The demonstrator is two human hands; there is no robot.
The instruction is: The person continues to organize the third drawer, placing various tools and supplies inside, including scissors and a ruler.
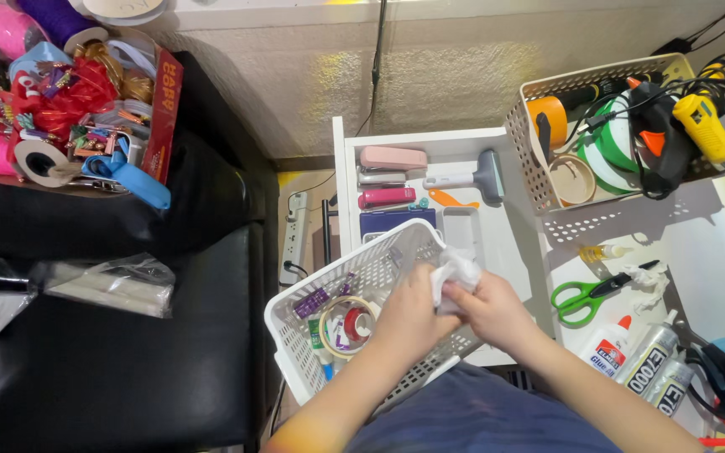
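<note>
My left hand [409,315] and my right hand [492,310] meet over a white perforated basket [295,340] on my lap. Both hands pinch a crumpled white tissue [456,270] between their fingers, just above the basket's far right corner. Inside the basket lie a roll of clear tape [347,323], a purple strip of staples [311,302] and a small glue stick [321,348]. The tissue hides part of my right fingers.
An open white drawer [341,180] holds a pink stapler [392,157], a lint roller [470,178] and a navy box. To the right are a beige basket [524,164] with glue guns and tape, green scissors [585,295], and glue bottles [644,356]. At upper left sits a box of ribbons [65,92].
</note>
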